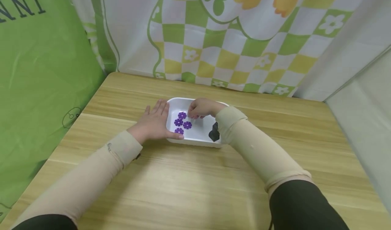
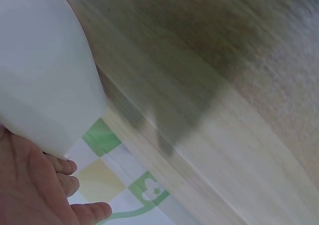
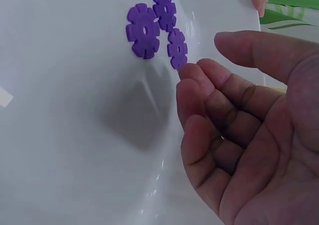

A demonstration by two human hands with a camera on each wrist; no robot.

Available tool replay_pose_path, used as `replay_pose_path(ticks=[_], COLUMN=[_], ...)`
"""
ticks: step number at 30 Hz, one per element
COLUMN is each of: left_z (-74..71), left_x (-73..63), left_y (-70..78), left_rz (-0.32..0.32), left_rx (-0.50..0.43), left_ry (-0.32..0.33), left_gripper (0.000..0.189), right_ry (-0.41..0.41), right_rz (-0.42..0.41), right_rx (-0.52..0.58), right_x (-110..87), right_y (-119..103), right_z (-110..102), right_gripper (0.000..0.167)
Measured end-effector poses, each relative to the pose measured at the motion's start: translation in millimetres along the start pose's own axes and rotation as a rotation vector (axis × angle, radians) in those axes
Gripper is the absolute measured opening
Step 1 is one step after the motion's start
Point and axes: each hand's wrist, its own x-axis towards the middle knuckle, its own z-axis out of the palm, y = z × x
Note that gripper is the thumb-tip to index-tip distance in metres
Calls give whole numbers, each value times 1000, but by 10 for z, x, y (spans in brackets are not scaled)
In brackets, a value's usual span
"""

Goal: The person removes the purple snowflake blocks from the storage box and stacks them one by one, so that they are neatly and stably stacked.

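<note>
A white plastic tray [image 1: 201, 139] stands on the wooden table, with several purple snowflake building discs [image 1: 187, 125] lying flat towards its left end. My left hand [image 1: 154, 124] rests against the tray's left end. Its fingers stretch along the outside wall and its thumb lies along the front rim. Inside the tray, just right of the discs, is my right hand [image 1: 202, 108]. In the right wrist view its fingers are loosely bent, the thumb stands apart, and nothing lies between them. Fingertips reach close to the nearest purple disc [image 3: 177, 49].
A black device [image 1: 214, 132] at the right wrist overlaps the tray's right end. Behind the wooden table [image 1: 195, 186] hangs a checkered cloth [image 1: 232, 56]. Green fabric [image 1: 39, 70] lines the left side, and pale fabric [image 1: 366, 114] the right.
</note>
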Motion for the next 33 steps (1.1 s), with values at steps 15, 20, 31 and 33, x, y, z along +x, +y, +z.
replay_pose_path(ticks=[15,20,31,33], left_z=[28,1,21,27], left_x=[14,-12,11,14], left_y=[-1,1,-10,-20], left_rz=[13,10,11,12], left_rx=[12,19,26,24], left_ry=[20,14,19,24], left_gripper=[143,141,144,145], right_ry=[7,11,3,15], right_rz=[-79,-152,-167,-176], right_rx=[-352,-442,-380,-383], right_x=[115,102,85,68], right_y=[48,-9,79,74], right_z=[193,229,203,184], right_gripper=[27,23,18,12])
